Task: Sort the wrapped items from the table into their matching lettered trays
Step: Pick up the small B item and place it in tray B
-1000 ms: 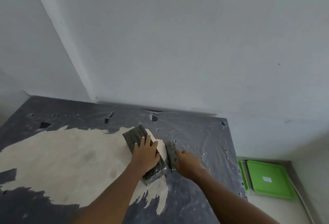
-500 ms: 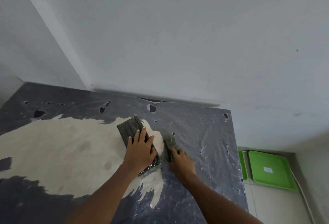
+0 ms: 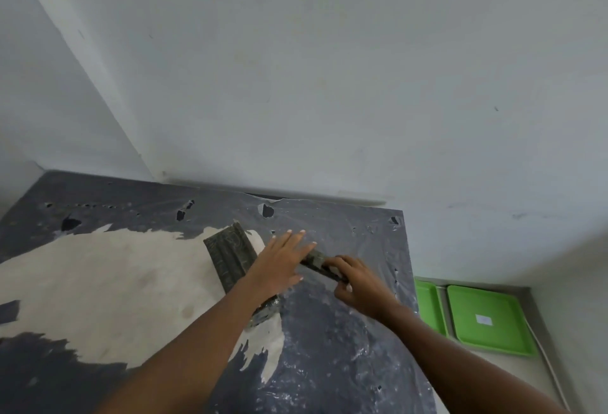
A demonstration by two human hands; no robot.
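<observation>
A large dark wrapped slab (image 3: 230, 255) lies on the table (image 3: 345, 348), partly under my left forearm. My left hand (image 3: 279, 262) hovers flat over its right edge with fingers spread, holding nothing. My right hand (image 3: 355, 282) grips a smaller, narrow dark wrapped item (image 3: 320, 264) and holds it tilted just above the table, beside the left hand's fingertips. Two green trays lie on the floor to the right: one (image 3: 487, 318) bears a white label, the other (image 3: 427, 305) is half hidden by the table edge.
The table is covered with torn dark plastic sheeting over a pale surface (image 3: 98, 282). White walls (image 3: 329, 84) close in behind and to the left. A cable (image 3: 543, 348) runs along the floor right of the trays.
My left hand has come off the large slab and opened flat. My right hand has closed on the small wrapped item and tipped it up off the table.
</observation>
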